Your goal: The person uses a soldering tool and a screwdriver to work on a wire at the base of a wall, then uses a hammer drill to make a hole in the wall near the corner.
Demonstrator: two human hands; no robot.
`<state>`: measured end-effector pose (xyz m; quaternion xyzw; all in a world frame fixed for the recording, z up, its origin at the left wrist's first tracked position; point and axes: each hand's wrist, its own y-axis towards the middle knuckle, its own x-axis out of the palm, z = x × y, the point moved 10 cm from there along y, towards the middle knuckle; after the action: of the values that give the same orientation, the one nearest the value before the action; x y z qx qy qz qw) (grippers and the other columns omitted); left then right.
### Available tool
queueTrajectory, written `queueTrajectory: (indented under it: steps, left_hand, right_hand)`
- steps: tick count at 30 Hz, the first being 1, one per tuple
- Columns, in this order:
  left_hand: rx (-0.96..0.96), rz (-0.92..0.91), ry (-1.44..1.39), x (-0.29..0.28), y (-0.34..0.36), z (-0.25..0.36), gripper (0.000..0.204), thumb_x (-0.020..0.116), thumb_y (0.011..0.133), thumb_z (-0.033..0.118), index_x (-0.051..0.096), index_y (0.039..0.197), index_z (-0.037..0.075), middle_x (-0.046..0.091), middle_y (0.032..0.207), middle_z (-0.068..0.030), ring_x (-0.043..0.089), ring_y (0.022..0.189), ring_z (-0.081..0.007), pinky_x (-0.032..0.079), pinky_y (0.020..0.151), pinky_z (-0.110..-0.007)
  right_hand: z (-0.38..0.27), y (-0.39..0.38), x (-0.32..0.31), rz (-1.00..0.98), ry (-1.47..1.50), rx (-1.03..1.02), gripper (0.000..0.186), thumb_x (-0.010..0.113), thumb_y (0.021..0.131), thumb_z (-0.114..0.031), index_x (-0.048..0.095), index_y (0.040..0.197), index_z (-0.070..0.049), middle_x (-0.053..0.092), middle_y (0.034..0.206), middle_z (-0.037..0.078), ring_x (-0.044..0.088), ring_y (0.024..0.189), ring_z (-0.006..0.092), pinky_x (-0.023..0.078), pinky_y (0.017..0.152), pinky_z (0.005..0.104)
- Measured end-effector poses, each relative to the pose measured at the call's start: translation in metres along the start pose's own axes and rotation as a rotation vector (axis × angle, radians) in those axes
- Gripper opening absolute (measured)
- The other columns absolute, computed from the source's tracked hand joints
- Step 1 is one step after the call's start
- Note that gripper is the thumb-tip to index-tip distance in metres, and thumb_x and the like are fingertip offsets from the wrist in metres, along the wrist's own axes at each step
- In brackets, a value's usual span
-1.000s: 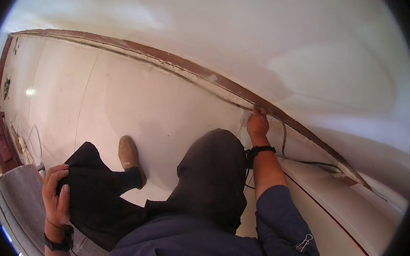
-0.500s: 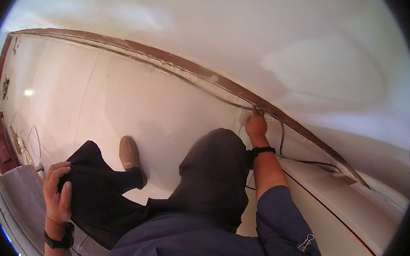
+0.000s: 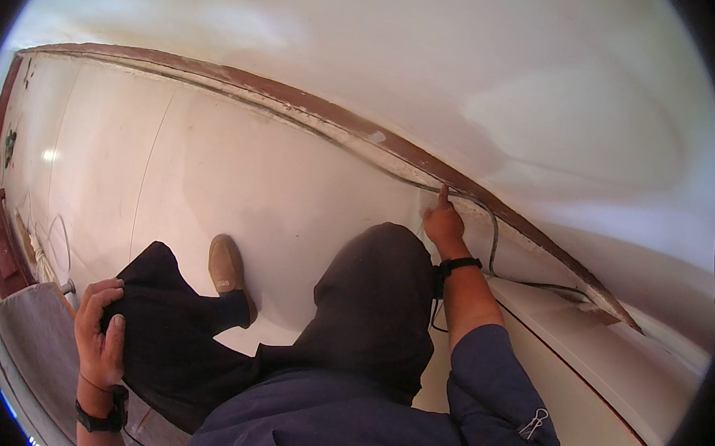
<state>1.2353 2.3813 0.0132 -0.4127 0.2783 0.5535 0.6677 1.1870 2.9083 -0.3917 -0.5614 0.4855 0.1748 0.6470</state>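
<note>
A dark cable [image 3: 318, 132] runs along the foot of the white wall, beside a brown skirting strip [image 3: 332, 109]. My right hand [image 3: 445, 222] reaches out to it with the index finger stretched and its tip on or against the cable; the other fingers look curled, and nothing shows in the hand. Just right of that finger the cable bends down toward a pale ledge. My left hand [image 3: 103, 334] rests open on my left knee, fingers over the black trouser cloth [image 3: 175, 335], holding nothing.
My brown shoe [image 3: 226, 265] stands on the pale floor [image 3: 195, 178]. At the right lies a white panel or box [image 3: 589, 347] with a dark-red seam. On the left are a grey padded surface [image 3: 43, 329], a brown frame [image 3: 4, 244] and a thin looped cord [image 3: 59, 239].
My right hand has shifted slightly: its index finger now points out straight against the cable, where the fingers were more bunched before. The left hand stays on the knee.
</note>
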Motion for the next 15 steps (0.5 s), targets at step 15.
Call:
queueTrajectory:
  steps: [15]
  left_hand:
    - [-0.019, -0.002, -0.026, 0.001, 0.002, -0.002, 0.028, 0.052, 0.083, 0.017, 0.056, 0.102, -0.002, 0.058, 0.109, -0.0189, 0.055, 0.104, -0.0293, 0.040, 0.093, -0.036]
  right_hand:
    - [-0.008, 0.007, -0.009, 0.090, -0.102, -0.111, 0.076, 0.050, 0.090, -0.033, 0.009, 0.149, -0.009, 0.051, 0.129, 0.021, 0.062, 0.099, 0.0325, 0.054, 0.078, 0.0407]
